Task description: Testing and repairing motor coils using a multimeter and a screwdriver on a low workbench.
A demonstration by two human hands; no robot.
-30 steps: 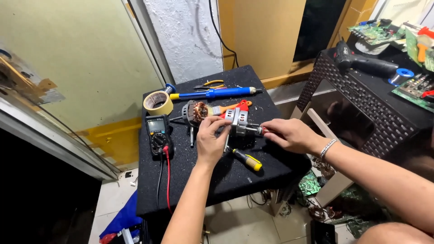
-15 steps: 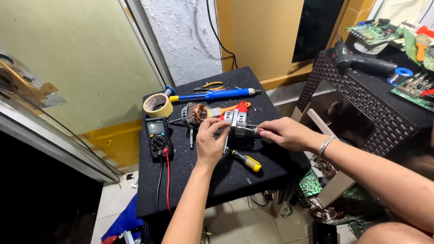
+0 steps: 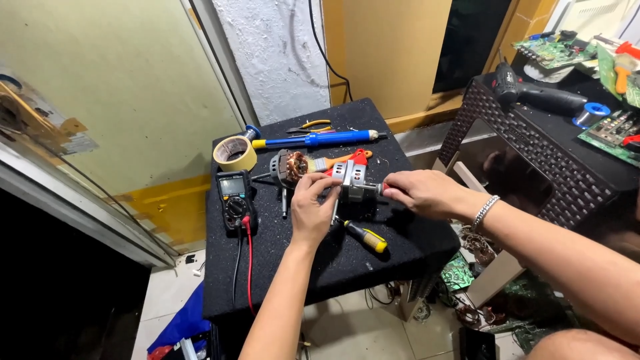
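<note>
My left hand (image 3: 312, 208) grips the grey metal motor housing (image 3: 349, 181) from the left, over the black foam-topped table (image 3: 320, 267). From the right, my right hand (image 3: 419, 193) closes on a red-handled tool (image 3: 385, 189) whose tip meets the housing's right end. A motor rotor with copper windings (image 3: 291, 167) lies just left of the housing. A yellow-and-black screwdriver (image 3: 365, 236) lies below my hands.
A multimeter (image 3: 233, 199) with red and black leads sits at the left. Masking tape roll (image 3: 235, 153), blue desoldering pump (image 3: 317, 140), pliers (image 3: 308, 125) and brush (image 3: 341, 161) lie at the back. A dark wicker table (image 3: 533, 143) with a drill (image 3: 533, 93) and circuit boards stands at the right.
The motor housing and both hands stay in about the same place. My right hand has shifted slightly at the housing's right end.
</note>
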